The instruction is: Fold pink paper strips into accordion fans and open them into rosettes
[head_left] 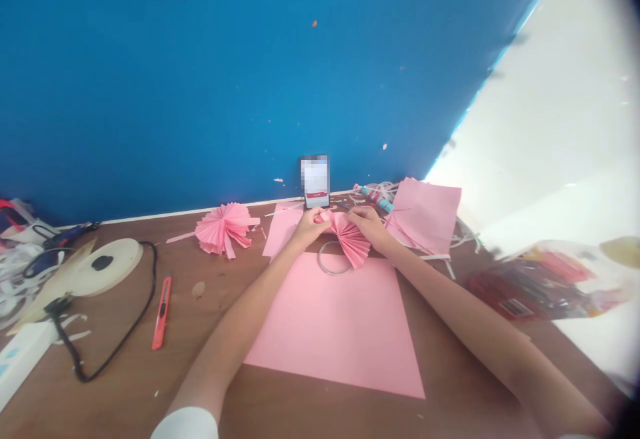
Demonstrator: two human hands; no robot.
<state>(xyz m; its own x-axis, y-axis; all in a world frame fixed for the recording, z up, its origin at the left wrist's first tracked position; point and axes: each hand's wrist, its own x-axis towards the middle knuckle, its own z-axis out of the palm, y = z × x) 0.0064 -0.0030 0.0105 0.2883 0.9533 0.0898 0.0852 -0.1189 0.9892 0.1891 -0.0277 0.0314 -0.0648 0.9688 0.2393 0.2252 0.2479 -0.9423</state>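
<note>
A pleated pink paper fan [351,239] is held between my two hands above the far end of a flat pink sheet [330,325]. My left hand [313,224] pinches its left end, the thumb lying along the paper. With bent fingers, my right hand [367,223] grips the upper right edge of the folds. Beneath the fan a thin ring [321,262] rests on the sheet, partly covered by the pleats. To the left lies another pleated pink paper rosette [223,229] with strips sticking out from it.
A phone [315,182] leans against the blue wall. Pink sheets [430,215] are stacked at the right, near a plastic bag [545,282]. A red cutter knife [161,312], black cable [117,359] and round cream-coloured reel [113,269] lie at the left.
</note>
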